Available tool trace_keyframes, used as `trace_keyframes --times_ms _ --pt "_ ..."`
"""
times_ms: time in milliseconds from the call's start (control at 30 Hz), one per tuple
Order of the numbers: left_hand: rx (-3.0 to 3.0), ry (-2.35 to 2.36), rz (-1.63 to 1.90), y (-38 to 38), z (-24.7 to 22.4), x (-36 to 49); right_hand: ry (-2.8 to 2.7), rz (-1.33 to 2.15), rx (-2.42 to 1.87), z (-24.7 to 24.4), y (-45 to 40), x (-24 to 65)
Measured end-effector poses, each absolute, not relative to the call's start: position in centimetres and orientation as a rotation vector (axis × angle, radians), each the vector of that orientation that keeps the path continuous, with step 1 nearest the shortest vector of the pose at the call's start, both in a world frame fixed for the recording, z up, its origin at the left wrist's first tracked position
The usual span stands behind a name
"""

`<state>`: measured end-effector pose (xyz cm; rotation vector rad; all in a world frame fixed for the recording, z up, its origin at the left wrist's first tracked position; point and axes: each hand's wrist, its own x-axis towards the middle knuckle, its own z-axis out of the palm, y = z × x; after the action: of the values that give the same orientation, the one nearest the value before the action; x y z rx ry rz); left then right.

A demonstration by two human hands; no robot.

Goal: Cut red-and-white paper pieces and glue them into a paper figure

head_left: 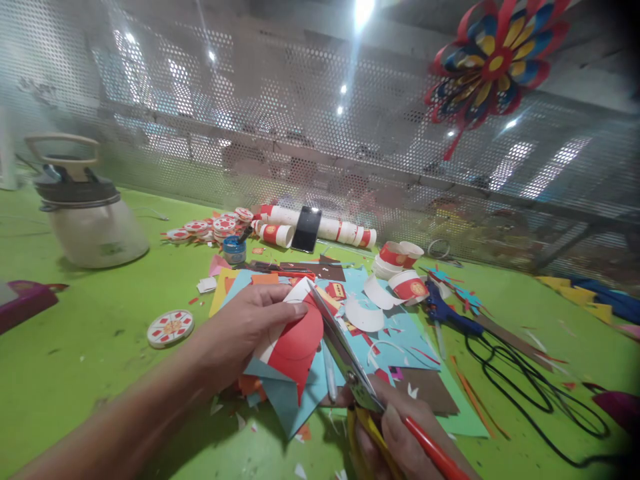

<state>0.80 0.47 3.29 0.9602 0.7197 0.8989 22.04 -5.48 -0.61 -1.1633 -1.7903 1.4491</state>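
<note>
- The left hand (245,327) pinches a red-and-white cut paper cup piece (295,340) between thumb and fingers, its grip closed on the upper white edge; the piece is held just above the coloured paper sheets (400,340) spread on the green worktop (90,347).
- The right hand (400,433) is wrapped around the red and yellow handles of the scissors (345,357) — grip closed on them; the blades are parted a little and lie against the right edge of the red piece.
- Beyond the hands, white curved offcuts (363,313) lie on the blue sheet; several red-and-white paper cups (400,263) stand or lie near them.
- Farther back, a row of cups lies on its side with a dark phone (306,229) leaning on it; a small blue pot (234,249) sits just beside flat round cup discs (200,228).
- One round disc (170,328) lies alone to the left; a large white jug (87,217) stands far left.
- A blue glue gun (443,311) and its black cord (525,387) lie to the right; a paper pinwheel (493,60) hangs on the mesh wall.
</note>
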Motion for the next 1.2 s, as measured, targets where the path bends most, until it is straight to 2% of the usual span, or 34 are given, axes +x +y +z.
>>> trace_keyframes --times_ms 533,833,1200 --pt "1.03 0.8 0.825 1.2 2.3 -0.5 -1.861 1.363 -1.17 -0.7 -5.4 22.3" --pt "0.999 0.814 0.832 1.1 3.4 -0.3 -1.853 1.338 -1.199 -0.9 -5.4 22.4" --pt "1.047 0.815 0.788 1.3 2.6 -0.8 -1.706 1.464 -1.254 -1.1 -6.3 21.9"
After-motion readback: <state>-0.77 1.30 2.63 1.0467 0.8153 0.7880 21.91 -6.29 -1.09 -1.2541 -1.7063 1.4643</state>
